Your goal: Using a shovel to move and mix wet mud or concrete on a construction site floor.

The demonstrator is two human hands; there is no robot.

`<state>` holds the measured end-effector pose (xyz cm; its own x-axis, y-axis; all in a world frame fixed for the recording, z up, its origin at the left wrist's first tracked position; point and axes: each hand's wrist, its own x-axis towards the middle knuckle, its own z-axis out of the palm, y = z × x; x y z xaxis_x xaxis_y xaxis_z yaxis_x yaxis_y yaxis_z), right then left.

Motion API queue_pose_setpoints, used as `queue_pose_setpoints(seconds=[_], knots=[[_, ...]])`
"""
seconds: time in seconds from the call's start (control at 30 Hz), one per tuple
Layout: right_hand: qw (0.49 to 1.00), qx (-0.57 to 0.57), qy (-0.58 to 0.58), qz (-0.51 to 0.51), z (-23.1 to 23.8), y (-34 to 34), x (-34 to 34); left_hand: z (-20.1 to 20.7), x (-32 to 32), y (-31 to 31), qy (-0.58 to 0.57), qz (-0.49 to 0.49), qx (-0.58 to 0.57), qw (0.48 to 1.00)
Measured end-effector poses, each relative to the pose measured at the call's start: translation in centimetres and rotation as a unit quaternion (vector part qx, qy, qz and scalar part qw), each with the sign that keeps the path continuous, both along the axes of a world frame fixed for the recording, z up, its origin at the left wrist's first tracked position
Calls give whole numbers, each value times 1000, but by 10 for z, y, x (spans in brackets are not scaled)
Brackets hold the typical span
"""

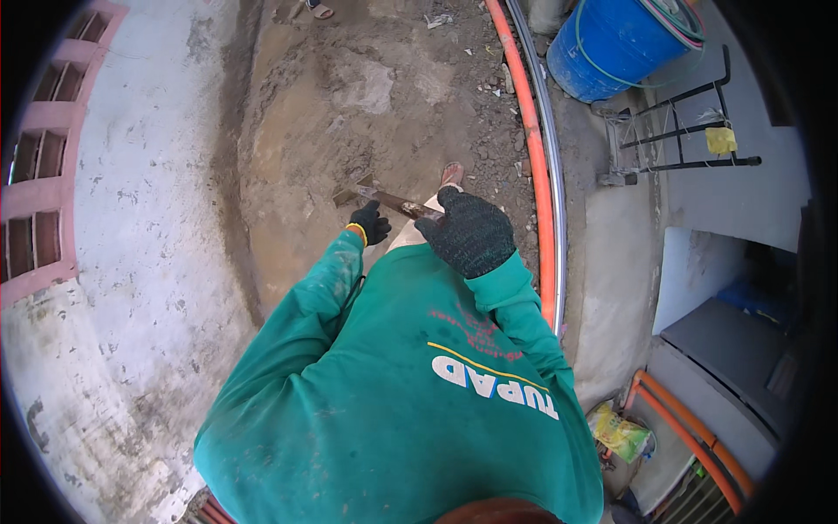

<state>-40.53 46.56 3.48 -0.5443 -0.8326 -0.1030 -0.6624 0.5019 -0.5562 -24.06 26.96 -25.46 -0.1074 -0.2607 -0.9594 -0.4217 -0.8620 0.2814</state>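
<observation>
Beneath a worn, whitewashed wall (148,227) with pink-framed window openings (65,196), a person in a green long-sleeved shirt (375,410) bends over a strip of bare brown dirt (305,166) that runs along the wall's foot. A long orange pipe (531,131), paired with a silvery rail (555,192), borders the dirt on the right, with loose rubble close alongside it. Beyond that line stand a large blue plastic barrel (594,52), looped with green hose, and a black tubular metal frame (690,166); a crumpled yellow bag (620,432) lies at lower right. Just past the right hand, a sandalled foot (452,173) stands on the dirt near the work; another foot (321,10) shows at the top edge. Between the hands and that nearer foot lies a brown-and-grey tool with a straight shaft and a crosswise head (406,206), its head over the dirt at left. The right hand (471,234), in a dark speckled knit glove, is clamped around the tool's near end. The left hand (372,224), in a dark glove with a yellow cuff, is beside the shaft, fingers bent; whether it touches or grips cannot be told.
</observation>
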Motion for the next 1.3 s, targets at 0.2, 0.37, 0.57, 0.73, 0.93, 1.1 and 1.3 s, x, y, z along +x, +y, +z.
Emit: queue_pose_setpoints(seconds=[0.2,0.37,0.57,0.73,0.93,1.1,1.3], knots=[[999,-32,-10,38,4,-57,-96,-38,-102,-32,176,219,207,937],[993,-59,26,103,-20,-115,-183,-63,-169,-72,154,373,232,885],[975,20,-17,220,-25,-169,-272,-97,-219,-113,148,348,198,904],[969,71,-92,218,68,-205,-320,-78,-264,-123,153,302,138,931],[969,12,-84,231,99,-221,-398,7,-353,-139,151,320,154,923],[967,57,-109,224,123,-259,-466,45,-432,-167,171,442,198,858],[967,133,-164,139,130,-322,-555,54,-522,-222,184,495,191,827]])
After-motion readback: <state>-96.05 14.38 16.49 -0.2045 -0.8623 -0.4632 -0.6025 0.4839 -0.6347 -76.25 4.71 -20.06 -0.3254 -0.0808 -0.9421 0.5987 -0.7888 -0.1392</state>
